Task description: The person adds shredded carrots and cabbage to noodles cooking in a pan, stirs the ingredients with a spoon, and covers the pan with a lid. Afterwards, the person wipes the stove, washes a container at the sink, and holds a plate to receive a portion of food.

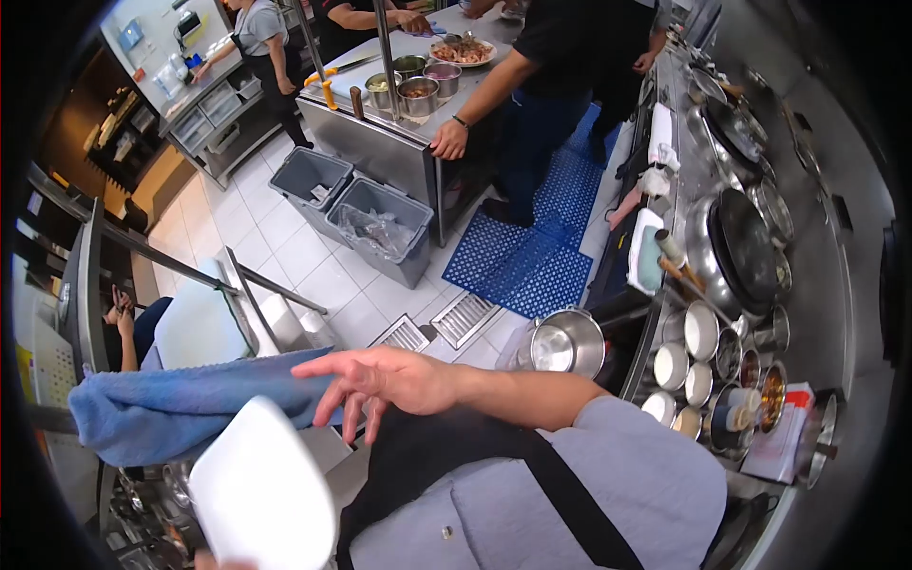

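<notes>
My right hand [385, 380] reaches across in front of my apron, its fingers spread and holding nothing. Its fingertips overlap the right end of a folded blue cloth [180, 404] draped over a rail; whether they touch it is unclear. At the bottom left, a white plate [261, 484] with rounded corners is tilted up just below the cloth. A small part of my left hand [223, 562] shows at the plate's lower edge, gripping it; most of that hand is out of frame.
Two grey bins [380, 223] stand by a steel counter [366, 142], where a person in black rests a hand. A blue mat [522, 256] covers part of the floor. Right of me are a steel pot [567, 344], woks [746, 247] and several small containers [701, 331].
</notes>
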A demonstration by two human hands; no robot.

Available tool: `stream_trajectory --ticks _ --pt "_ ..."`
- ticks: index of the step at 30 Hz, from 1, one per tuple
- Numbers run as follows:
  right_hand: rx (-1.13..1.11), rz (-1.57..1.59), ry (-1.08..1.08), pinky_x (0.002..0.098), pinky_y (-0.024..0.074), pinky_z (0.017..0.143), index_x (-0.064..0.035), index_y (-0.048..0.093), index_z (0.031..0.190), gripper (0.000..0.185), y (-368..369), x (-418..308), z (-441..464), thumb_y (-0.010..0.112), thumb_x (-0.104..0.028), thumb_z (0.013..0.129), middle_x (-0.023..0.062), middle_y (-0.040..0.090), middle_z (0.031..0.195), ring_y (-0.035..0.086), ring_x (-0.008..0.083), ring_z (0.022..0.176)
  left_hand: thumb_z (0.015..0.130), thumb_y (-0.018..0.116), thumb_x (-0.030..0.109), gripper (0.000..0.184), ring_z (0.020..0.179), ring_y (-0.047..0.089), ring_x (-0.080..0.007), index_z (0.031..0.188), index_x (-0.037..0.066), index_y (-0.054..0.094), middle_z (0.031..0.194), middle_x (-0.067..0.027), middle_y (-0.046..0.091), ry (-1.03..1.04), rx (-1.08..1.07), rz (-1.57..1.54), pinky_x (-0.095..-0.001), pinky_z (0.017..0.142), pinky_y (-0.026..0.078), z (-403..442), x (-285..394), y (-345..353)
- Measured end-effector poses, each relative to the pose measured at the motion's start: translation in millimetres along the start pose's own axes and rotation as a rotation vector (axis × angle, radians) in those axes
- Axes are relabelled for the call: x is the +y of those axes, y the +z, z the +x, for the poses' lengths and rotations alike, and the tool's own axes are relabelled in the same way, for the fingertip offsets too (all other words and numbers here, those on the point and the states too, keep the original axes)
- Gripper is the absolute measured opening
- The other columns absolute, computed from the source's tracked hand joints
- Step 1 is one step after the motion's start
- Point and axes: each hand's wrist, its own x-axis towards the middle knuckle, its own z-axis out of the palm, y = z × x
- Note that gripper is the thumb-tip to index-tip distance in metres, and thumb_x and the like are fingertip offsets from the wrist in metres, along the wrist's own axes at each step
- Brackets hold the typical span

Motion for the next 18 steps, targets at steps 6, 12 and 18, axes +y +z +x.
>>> stream_trajectory --ticks 6,12,18 --pt "0.277 0.289 -0.066 0.0365 0.0536 0.098 -0.0019 0.022 0.156 0.064 -79.6 -22.0 6.7 0.048 -0.018 0.100 0.0157 0.052 0.140 0.061 0.0219 0.119 0.056 0.077 0.001 0.042 0.087 0.057 -0.0310 0.096 0.005 0.066 0.097 -0.0118 0.067 -0.160 -0.032 -0.165 -0.0402 0.074 0.044 111.5 -71.5 157.4" --pt "0.675 -0.047 -0.226 0.0301 0.0439 0.103 0.0026 0.035 0.151 0.062 -206.7 -52.7 3.4 0.047 -0.004 0.090 0.0126 0.055 0.136 0.056 0.0166 0.120 0.072 0.085 0.035 0.099 0.107 0.055 -0.0225 0.153 0.008 0.035 0.154 -0.0148 0.034 -0.384 0.042 -1.086 -0.0370 0.091 0.049 217.1 -167.3 283.0" --pt "0.759 -0.160 -0.212 0.0283 0.0430 0.101 0.0012 0.033 0.152 0.064 -288.4 -114.4 16.8 0.044 -0.003 0.090 0.0102 0.055 0.136 0.055 0.0154 0.120 0.095 0.054 0.059 0.086 0.128 0.055 -0.0322 0.156 0.005 0.025 0.151 -0.0198 0.041 -0.772 -0.152 -1.922 -0.0436 0.097 0.054 304.1 -247.5 440.2"
